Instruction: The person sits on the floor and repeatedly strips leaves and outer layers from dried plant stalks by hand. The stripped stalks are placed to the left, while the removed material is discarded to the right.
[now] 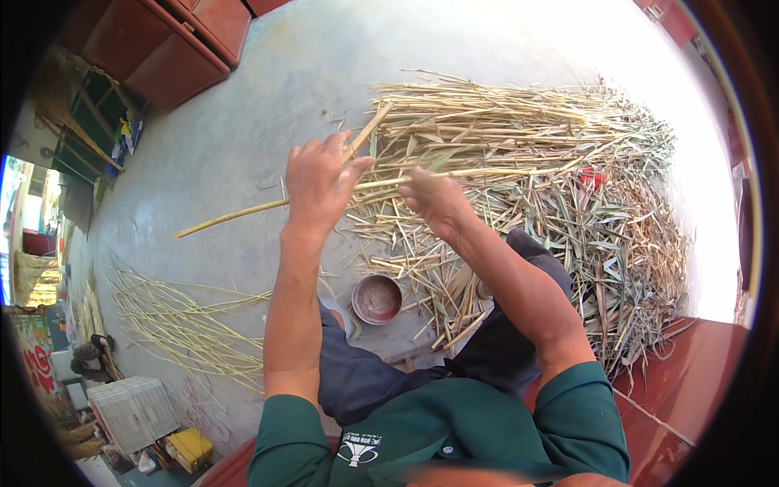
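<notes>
- Pale-yellow long stalk (231, 219): lies across the view in front of the person, running from a free end at left, past both hands, to the edge of the heap at right.
- Left hand (320, 183): fingers curled closed; a short tan piece (369, 130), wood-like and straight, juts up and to the right from between thumb and forefinger. The long stalk passes at the palm side; how firmly it is gripped there is hidden by the back of the hand.
- Right hand (434, 201): fingers bent inward and nearly closed, thumb and fingertips pinching the long stalk a little to the right of the left hand; slight blur.
- Heap of dry stalks (503, 134): spread over the floor (211, 174) beyond and to the right of the hands, with loose leaves (604, 243) massed on its right side and a small red scrap (591, 178) among them.
- Round bowl (395, 303): reddish-brown inside, with greyish matter in the bottom; stands below the hands, near the person's knees.
- Thin yellow-green stems (182, 321): loosely fanned on the floor at left, apart from the heap.
- Wire-mesh crate (134, 414) and yellow container (189, 449): side by side, lower left.
- Red cabinet (174, 69): upper left.
</notes>
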Available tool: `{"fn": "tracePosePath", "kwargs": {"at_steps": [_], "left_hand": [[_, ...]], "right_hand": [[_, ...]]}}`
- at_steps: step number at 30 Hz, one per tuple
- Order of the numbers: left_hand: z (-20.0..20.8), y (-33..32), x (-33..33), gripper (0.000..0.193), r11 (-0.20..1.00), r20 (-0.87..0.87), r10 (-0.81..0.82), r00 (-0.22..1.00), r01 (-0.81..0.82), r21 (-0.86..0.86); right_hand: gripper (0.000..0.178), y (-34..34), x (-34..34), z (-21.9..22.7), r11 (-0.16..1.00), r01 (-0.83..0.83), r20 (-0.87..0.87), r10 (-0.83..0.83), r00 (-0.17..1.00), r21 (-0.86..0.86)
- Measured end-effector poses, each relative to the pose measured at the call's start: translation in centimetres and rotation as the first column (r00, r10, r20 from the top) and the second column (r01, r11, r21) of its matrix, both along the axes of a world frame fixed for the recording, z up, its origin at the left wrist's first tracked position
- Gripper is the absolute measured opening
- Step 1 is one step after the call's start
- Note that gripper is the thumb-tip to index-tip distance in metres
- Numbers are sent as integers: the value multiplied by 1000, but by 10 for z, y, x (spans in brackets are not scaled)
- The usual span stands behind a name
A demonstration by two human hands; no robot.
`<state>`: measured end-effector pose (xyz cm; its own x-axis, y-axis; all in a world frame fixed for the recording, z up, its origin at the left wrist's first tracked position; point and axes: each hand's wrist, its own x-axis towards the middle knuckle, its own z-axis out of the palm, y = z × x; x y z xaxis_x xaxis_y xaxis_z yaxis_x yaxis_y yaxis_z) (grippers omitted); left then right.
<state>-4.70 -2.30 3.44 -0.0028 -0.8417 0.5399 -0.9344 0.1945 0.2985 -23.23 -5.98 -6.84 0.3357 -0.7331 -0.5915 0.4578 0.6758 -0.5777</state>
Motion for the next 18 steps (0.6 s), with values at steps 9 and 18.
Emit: {"fn": "tracePosePath", "kwargs": {"at_steps": [9, 18], "left_hand": [[-16, -1, 10, 17, 974, 162, -163, 973, 132, 184], [27, 22, 77, 18, 990, 40, 74, 996, -78, 114]], "right_hand": [[18, -14, -17, -5, 986, 134, 128, -121, 984, -97], [22, -60, -87, 21, 934, 309, 20, -311, 950, -178]]}}
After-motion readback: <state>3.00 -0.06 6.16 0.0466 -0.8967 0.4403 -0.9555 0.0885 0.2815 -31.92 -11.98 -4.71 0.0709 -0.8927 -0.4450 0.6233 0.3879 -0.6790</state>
